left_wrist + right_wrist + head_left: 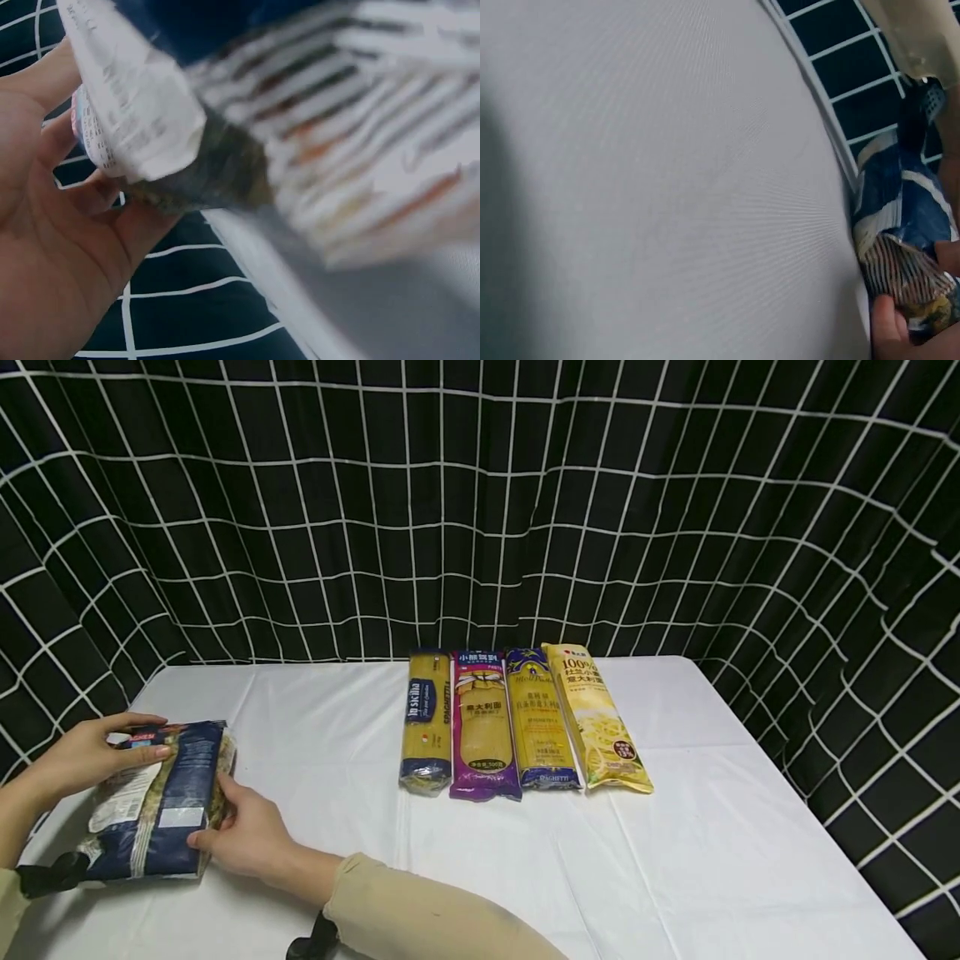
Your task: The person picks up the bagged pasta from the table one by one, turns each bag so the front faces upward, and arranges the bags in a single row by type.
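Observation:
A dark blue pasta bag [180,793], with a white label and a see-through strip, is at the left end of the table. My left hand [105,756] grips its far left part, the thumb lying over the label. At the right edge my right hand [251,831] pinches the bag, thumb on the upper face and fingers at the side. In the left wrist view, the bag's striped panel [360,142] is close and blurred beside my left hand [67,240]. The right wrist view catches the bag [907,210] at its right edge, fingertips [885,315] against it.
Several long spaghetti packs lie side by side mid-table: a yellow-and-blue one [427,743], a purple one [483,727], a gold-and-blue one [542,718] and a pale yellow one [596,718]. White cloth [712,843] covers the table; a black gridded curtain [480,552] hangs around it.

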A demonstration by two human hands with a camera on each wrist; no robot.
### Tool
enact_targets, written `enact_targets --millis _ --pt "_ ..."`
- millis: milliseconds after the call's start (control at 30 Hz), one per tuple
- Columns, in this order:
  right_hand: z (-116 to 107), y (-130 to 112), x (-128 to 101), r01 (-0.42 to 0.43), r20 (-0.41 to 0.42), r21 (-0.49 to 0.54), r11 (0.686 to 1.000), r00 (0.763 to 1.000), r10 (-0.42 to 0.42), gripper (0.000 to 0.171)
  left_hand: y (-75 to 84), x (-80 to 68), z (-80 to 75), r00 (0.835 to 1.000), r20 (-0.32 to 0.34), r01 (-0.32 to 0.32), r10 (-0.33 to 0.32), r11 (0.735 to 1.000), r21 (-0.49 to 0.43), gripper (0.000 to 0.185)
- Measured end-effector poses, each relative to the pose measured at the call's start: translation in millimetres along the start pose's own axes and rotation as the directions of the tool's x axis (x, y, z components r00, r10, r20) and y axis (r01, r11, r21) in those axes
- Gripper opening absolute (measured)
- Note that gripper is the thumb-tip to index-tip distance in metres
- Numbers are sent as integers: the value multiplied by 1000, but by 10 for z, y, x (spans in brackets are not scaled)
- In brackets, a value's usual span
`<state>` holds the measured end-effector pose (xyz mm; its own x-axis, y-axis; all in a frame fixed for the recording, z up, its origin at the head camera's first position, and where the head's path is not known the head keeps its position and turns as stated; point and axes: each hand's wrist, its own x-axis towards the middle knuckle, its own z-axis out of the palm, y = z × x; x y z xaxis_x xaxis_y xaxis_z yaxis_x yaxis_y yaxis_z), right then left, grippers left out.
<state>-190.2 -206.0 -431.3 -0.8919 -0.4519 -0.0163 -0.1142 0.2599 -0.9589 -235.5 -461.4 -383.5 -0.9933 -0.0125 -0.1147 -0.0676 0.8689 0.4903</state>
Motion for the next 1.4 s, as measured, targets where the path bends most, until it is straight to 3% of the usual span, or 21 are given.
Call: enact_targets --millis 267,400,600,733,900,1033,1400 --pt "-170 43 -52 22 -33 134 991 999 -18 79 131 -33 81 999 -31 -17 14 996 -87 82" --pt "-298 68 -89 72 -21 134 988 997 -70 75 206 -9 142 999 -34 -42 37 989 -145 80" --pt "-495 36 -98 241 -23 24 970 971 -240 70 302 41 196 996 -34 -89 84 969 -231 75" --pt "-594 6 -101 339 -27 -69 938 939 -342 69 361 60 215 992 -15 -123 125 941 -316 68" --pt "-676 -13 -127 406 -21 -232 884 907 -421 66 488 85 266 989 29 -117 142 904 -412 66" --pt "-700 -39 -151 426 -8 -351 834 889 -458 64 610 110 293 990 53 -101 132 917 -386 70" --pt "-680 -147 -192 406 21 -494 769 890 -456 61 978 152 194 987 103 -105 125 979 -176 84"
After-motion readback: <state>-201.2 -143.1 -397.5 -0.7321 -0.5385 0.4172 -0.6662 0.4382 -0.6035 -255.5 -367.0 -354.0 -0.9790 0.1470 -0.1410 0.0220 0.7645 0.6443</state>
